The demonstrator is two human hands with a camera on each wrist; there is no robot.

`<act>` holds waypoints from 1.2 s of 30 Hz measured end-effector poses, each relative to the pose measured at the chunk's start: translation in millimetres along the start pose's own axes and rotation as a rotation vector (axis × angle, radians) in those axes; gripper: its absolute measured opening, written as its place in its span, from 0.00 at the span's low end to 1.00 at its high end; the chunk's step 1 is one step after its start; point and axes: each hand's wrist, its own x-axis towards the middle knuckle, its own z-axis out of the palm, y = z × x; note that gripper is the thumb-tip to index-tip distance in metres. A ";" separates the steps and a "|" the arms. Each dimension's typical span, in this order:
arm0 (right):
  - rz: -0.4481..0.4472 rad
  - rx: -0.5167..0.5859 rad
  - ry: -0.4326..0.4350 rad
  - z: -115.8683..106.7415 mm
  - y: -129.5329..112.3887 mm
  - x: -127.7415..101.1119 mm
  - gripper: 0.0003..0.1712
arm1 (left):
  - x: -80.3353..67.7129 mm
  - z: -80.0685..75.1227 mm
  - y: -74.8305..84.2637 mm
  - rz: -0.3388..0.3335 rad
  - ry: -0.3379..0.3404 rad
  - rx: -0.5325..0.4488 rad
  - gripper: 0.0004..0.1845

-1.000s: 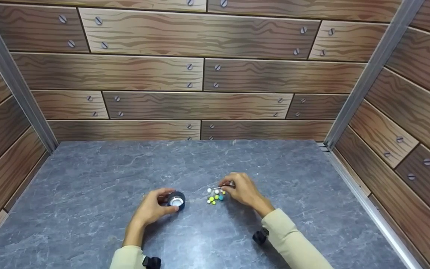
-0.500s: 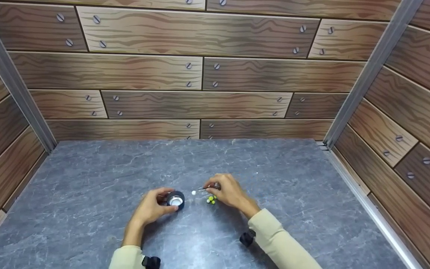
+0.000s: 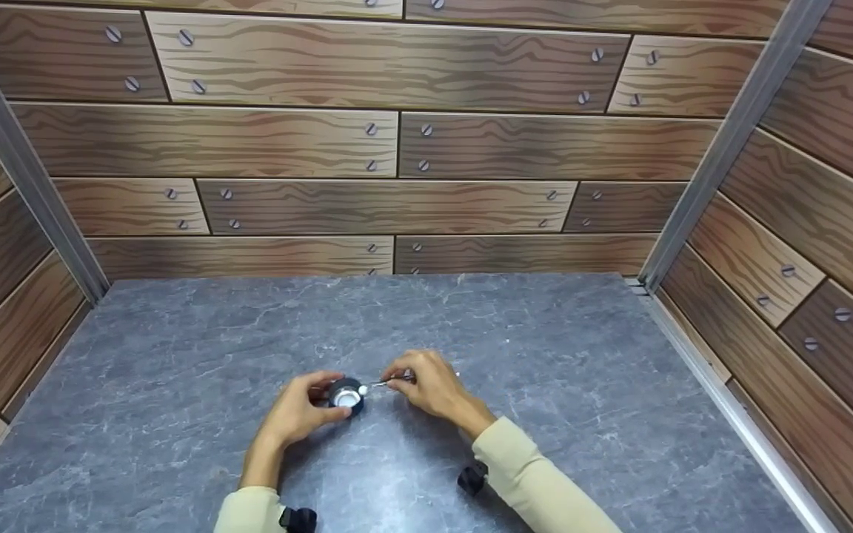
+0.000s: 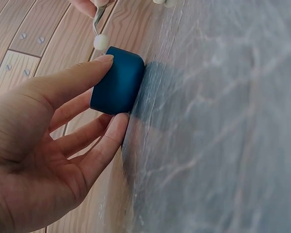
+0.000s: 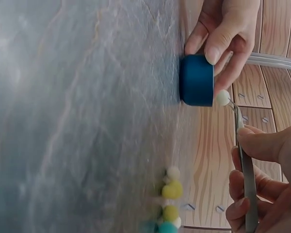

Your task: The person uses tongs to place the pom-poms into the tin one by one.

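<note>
A small dark blue cup with a silvery inside stands upright on the table. My left hand holds it from the left, thumb and fingers on its sides, also plain in the left wrist view. Metal tweezers are pinched in my right hand. Their bent tips grip a white ball, which is just above the cup's rim on its right side. Loose balls, among them a yellow one and a teal one, lie on the table, mostly hidden by my right hand in the head view.
The grey marbled tabletop is bounded by wood-patterned walls at the back and sides. A metal rail runs along the right edge.
My right hand has moved left from the pile of balls, carrying a white ball in the tweezers to the cup's rim. My left hand and the cup have stayed in place.
</note>
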 end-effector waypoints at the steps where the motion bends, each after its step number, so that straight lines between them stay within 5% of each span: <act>1: 0.007 0.001 -0.004 0.9 -0.9 0.1 0.04 | -0.1 0.0 -0.1 -0.001 0.001 0.001 0.30; 36: 0.024 0.006 0.000 10.0 -1.0 0.7 0.06 | -0.7 0.5 -0.5 0.002 0.009 0.013 0.29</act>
